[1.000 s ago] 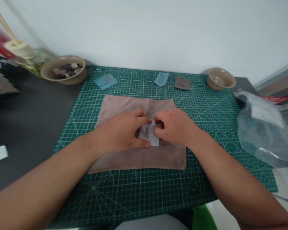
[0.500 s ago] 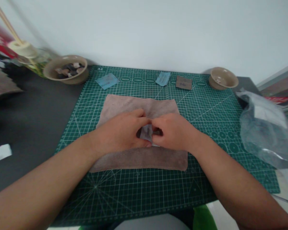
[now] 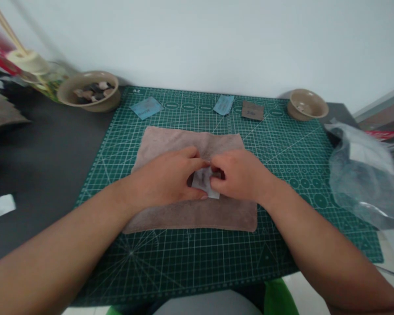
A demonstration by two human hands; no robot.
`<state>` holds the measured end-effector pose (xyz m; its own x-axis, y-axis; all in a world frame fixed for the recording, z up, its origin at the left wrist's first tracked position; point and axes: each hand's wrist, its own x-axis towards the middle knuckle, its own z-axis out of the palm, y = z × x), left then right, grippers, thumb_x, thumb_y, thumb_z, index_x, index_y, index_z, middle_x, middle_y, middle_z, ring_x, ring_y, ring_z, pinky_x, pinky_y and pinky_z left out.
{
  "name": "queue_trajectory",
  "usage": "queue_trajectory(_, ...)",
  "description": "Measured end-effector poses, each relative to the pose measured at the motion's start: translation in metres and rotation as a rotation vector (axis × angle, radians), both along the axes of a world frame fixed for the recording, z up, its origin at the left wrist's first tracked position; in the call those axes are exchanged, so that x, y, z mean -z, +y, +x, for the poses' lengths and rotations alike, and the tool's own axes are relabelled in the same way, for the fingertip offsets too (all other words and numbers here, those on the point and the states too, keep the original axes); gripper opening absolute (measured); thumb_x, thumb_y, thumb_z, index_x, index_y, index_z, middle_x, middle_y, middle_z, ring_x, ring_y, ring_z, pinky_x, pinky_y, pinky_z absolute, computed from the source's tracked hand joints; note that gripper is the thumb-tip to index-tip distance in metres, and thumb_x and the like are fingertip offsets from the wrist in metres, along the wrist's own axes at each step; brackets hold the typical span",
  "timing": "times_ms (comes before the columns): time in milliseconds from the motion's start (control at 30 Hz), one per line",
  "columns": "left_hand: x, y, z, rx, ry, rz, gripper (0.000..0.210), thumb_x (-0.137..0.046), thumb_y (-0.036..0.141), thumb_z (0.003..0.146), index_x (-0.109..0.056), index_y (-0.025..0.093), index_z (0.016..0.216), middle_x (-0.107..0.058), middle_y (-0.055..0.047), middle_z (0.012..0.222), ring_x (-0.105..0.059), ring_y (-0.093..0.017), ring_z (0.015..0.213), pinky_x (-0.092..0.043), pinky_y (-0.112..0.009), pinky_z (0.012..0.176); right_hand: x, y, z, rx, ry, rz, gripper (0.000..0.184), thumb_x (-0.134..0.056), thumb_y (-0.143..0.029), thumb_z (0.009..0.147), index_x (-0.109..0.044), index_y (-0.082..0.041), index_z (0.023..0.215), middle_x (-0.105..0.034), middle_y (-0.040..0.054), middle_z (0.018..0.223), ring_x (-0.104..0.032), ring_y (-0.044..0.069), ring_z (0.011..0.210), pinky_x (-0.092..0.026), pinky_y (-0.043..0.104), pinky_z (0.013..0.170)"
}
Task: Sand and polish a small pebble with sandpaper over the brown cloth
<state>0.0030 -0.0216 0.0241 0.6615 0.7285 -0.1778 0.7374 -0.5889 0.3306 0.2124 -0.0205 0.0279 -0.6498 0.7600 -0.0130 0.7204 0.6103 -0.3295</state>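
Observation:
A small whitish piece of paper or thin film with grey marks lies over a brownish-pink cloth, between my two hands. My left hand rests on the cloth, thumb and forefinger spread in a C around the piece's left side, both tips at its edges. From the right, my right hand closes thumb and curled fingers on the piece's right part. The fingertips of both hands meet at its upper edge. What lies beneath the piece is hidden.
A green cutting mat carries the cloth. Behind it lie two blue slips and a brown labelled slip. One bowl holds stones; another bowl stands right. A clear plastic bag lies at the right edge.
My right hand has shifted slightly right and up, and more of the whitish piece shows between my hands, looking flatter. My left hand keeps its spread pose. The view has tilted slightly.

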Motion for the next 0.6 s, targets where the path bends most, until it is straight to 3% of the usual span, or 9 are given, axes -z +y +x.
queue_trajectory(100,0.0002,0.0000,0.0007,-0.001,-0.003,-0.008,0.045,-0.069,0.053,0.083,-0.070,0.025,0.119,-0.064,-0.005,0.104,-0.062,-0.023,0.088,-0.042,-0.033,0.074,0.0009,-0.0015,-0.0015,-0.129,0.028,-0.078,0.020,-0.057,-0.029,0.083,-0.071,-0.017,0.077,-0.070,0.0043,0.071,-0.052,0.015,0.061,-0.027,0.031,0.058)
queue_trajectory(233,-0.0004,0.0001,0.0018,-0.001,0.002,0.004,0.061,-0.070,0.057,0.081,-0.064,0.025,0.133,-0.064,-0.006,0.109,-0.063,-0.024,0.090,-0.042,-0.034,0.074,0.0033,0.0000,-0.0004,0.042,0.017,0.024,0.019,-0.057,-0.029,0.081,-0.070,-0.017,0.076,-0.069,0.0054,0.069,-0.050,0.016,0.060,-0.026,0.031,0.058)
queue_trajectory(400,-0.0027,-0.0005,0.0024,-0.003,0.011,-0.007,0.044,-0.070,0.051,0.083,-0.071,0.023,0.116,-0.063,-0.006,0.101,-0.062,-0.023,0.084,-0.040,-0.034,0.071,0.0019,0.0000,0.0000,-0.116,0.045,-0.064,0.018,-0.057,-0.029,0.082,-0.069,-0.017,0.075,-0.069,0.0042,0.071,-0.052,0.016,0.062,-0.026,0.032,0.058)
queue_trajectory(533,-0.0013,-0.0004,0.0015,0.000,0.004,0.015,0.061,-0.071,0.056,0.081,-0.064,0.024,0.132,-0.063,-0.007,0.108,-0.063,-0.025,0.091,-0.041,-0.034,0.074,0.0015,0.0014,0.0006,0.062,-0.015,0.004,0.019,-0.059,-0.032,0.082,-0.069,-0.017,0.075,-0.069,0.0048,0.070,-0.052,0.017,0.063,-0.026,0.033,0.059)
queue_trajectory(600,-0.0002,-0.0004,0.0012,0.000,0.003,0.009,0.053,-0.071,0.055,0.081,-0.068,0.022,0.123,-0.063,-0.007,0.106,-0.062,-0.024,0.089,-0.041,-0.034,0.074,0.0021,0.0006,-0.0012,0.034,0.005,0.009,0.020,-0.057,-0.031,0.083,-0.070,-0.017,0.078,-0.070,0.0055,0.073,-0.053,0.017,0.064,-0.026,0.033,0.060)
